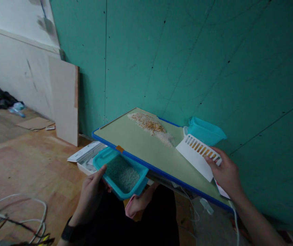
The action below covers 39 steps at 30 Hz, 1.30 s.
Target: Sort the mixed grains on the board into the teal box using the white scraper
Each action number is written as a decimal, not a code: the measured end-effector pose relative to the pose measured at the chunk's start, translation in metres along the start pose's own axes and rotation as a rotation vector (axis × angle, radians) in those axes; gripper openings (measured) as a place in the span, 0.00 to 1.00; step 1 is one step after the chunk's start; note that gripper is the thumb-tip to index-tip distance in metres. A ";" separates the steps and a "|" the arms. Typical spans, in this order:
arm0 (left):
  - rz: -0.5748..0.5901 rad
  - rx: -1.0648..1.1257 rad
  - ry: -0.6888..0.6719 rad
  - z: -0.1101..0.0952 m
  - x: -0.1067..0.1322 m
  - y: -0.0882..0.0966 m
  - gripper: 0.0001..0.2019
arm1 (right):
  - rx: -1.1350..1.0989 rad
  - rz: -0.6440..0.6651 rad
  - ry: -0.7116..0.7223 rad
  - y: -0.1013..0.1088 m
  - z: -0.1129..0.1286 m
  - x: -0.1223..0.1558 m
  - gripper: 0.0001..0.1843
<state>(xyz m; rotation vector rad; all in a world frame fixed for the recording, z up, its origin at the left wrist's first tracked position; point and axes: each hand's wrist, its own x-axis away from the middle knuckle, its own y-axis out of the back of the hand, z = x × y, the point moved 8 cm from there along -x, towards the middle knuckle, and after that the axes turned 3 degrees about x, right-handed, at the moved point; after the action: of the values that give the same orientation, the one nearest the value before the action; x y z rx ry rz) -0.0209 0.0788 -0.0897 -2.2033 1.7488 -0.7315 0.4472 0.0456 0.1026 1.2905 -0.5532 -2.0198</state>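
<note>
My left hand (93,187) grips the near left rim of a turquoise plastic tub (122,196) with pale, rice-like grains (122,172) inside. The tub is just off the front edge of the table (136,147). My right hand (225,171) is closed on the slotted top of a white plastic scraper-like piece (196,159), whose flat side stands on the tabletop. Left of this piece lies a long pile of pale grains and yellow beans (152,126). A second turquoise tub (205,131) sits at the back right, partly behind the white piece.
A green wall (187,61) rises directly behind the table. Below its left side is an open white box (87,157). A flat, phone-like object (222,191) and a white cable (236,222) are by my right wrist. More cables (43,212) lie on the floor, and a board (64,100) leans at left.
</note>
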 end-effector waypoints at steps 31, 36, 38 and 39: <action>0.001 0.037 0.048 0.002 0.004 0.000 0.26 | -0.261 0.050 0.152 -0.103 0.069 -0.048 0.24; 0.016 -0.002 0.038 -0.003 0.009 -0.004 0.27 | -0.263 0.051 0.171 -0.107 0.077 -0.048 0.23; 0.028 0.005 0.024 -0.005 0.010 -0.006 0.26 | -0.272 0.055 0.172 -0.109 0.081 -0.049 0.23; 0.032 0.008 0.016 -0.006 0.010 -0.006 0.26 | -0.276 0.055 0.171 -0.110 0.083 -0.049 0.23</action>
<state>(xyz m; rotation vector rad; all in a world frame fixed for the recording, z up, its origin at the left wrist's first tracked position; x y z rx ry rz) -0.0174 0.0712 -0.0789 -2.1652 1.7814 -0.7487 0.3524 0.1566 0.0956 1.2477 -0.2185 -1.8439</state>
